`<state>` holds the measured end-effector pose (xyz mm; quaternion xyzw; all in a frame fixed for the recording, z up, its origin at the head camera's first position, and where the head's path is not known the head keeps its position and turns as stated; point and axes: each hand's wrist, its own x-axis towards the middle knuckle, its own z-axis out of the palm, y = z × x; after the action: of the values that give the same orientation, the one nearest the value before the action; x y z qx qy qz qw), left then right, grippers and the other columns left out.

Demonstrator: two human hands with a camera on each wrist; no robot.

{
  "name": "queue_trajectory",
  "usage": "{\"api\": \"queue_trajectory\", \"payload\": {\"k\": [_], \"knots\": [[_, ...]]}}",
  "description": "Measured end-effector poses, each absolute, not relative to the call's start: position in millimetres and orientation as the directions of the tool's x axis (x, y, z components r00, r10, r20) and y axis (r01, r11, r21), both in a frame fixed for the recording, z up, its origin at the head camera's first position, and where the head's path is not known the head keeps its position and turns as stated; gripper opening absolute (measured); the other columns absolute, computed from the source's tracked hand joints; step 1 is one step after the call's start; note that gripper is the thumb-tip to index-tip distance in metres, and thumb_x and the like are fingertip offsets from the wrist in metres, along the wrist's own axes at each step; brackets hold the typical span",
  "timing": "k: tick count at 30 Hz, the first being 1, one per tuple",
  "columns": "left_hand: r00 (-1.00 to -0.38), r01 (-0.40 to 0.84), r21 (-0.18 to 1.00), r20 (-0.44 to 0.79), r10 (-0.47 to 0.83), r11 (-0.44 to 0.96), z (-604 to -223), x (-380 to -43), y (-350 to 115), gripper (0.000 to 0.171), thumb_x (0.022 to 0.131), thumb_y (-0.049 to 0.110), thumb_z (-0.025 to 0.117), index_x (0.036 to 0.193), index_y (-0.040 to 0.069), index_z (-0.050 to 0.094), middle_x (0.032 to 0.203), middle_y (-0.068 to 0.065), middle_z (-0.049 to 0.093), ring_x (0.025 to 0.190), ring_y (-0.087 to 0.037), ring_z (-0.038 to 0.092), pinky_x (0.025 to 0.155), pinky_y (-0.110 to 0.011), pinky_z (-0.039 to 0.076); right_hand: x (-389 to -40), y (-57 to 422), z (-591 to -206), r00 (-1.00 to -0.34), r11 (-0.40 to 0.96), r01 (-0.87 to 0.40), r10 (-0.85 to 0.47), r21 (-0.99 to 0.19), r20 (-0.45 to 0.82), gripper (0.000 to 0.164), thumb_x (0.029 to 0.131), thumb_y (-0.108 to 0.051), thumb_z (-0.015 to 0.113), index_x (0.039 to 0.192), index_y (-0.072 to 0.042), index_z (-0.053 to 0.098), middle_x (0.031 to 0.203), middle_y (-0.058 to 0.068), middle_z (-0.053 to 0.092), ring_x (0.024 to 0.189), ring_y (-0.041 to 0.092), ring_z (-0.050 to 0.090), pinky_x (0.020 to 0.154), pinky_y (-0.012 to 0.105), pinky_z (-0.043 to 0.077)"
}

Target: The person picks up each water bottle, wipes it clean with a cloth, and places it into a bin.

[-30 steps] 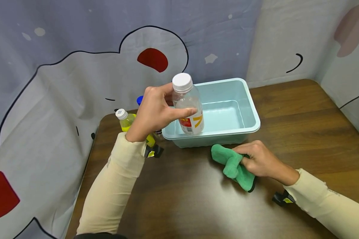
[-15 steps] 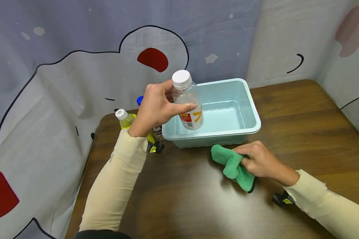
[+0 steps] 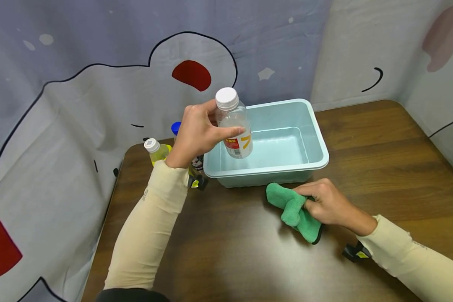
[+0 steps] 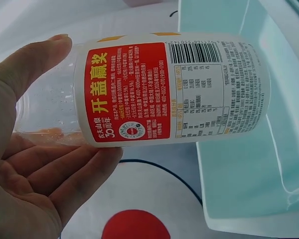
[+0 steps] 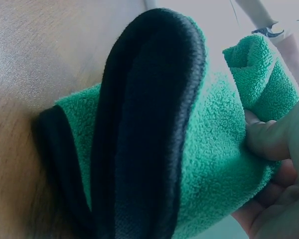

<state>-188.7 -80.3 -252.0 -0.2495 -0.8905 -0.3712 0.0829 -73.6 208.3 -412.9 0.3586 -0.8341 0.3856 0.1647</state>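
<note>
My left hand (image 3: 201, 133) grips a clear plastic bottle (image 3: 243, 144) with a white cap, thumb across its front. The left wrist view shows the bottle's red and white label (image 4: 127, 94) with a barcode, the fingers behind its upper part. The bottle is held up over the left side of a pale blue plastic basin (image 3: 283, 147). At the basin's front right, my right hand (image 3: 330, 203) pinches a bunched green cloth (image 3: 294, 207) just above the table. In the right wrist view the cloth's dark edging (image 5: 154, 99) faces the camera, with thumb and fingers pressed into the green pile.
Left of the basin, partly hidden by my left hand and wrist, stand a bottle with yellow-green contents and a white cap (image 3: 152, 145), a blue cap (image 3: 175, 127) and a dark-patterned bottle (image 3: 197, 163). A patterned curtain (image 3: 98, 105) hangs behind the brown wooden table (image 3: 226, 251).
The left hand has lifted the bottle slightly and moved it a little to the left. The right hand and the green cloth stay in nearly the same place.
</note>
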Motion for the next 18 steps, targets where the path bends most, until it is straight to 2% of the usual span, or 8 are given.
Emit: {"api": "queue_trajectory", "payload": {"k": [11, 18], "knots": [[-0.881, 0.472, 0.608, 0.308, 0.358, 0.639, -262, -200, -80, 0.051, 0.071, 0.035, 0.089, 0.112, 0.011, 0.069, 0.099, -0.005, 0.075, 0.077, -0.015, 0.068, 0.065, -0.029, 0.056, -71, 207, -413, -0.696, 0.432, -0.718, -0.46, -0.546, 0.551, 0.057, 0.058, 0.021, 0.05, 0.094, -0.012, 0.08, 0.089, 0.0, 0.078, 0.081, 0.004, 0.072, 0.069, 0.011, 0.055], [-0.9, 0.432, 0.643, 0.259, 0.351, 0.633, -268, -207, -79, 0.056, 0.072, 0.033, 0.089, 0.119, 0.011, 0.067, 0.112, -0.005, 0.074, 0.091, -0.018, 0.072, 0.078, -0.03, 0.061, -71, 207, -415, -0.685, 0.421, -0.728, -0.47, -0.541, 0.556, 0.057, 0.059, 0.02, 0.05, 0.094, -0.013, 0.08, 0.089, -0.001, 0.078, 0.081, 0.005, 0.072, 0.07, 0.012, 0.055]]}}
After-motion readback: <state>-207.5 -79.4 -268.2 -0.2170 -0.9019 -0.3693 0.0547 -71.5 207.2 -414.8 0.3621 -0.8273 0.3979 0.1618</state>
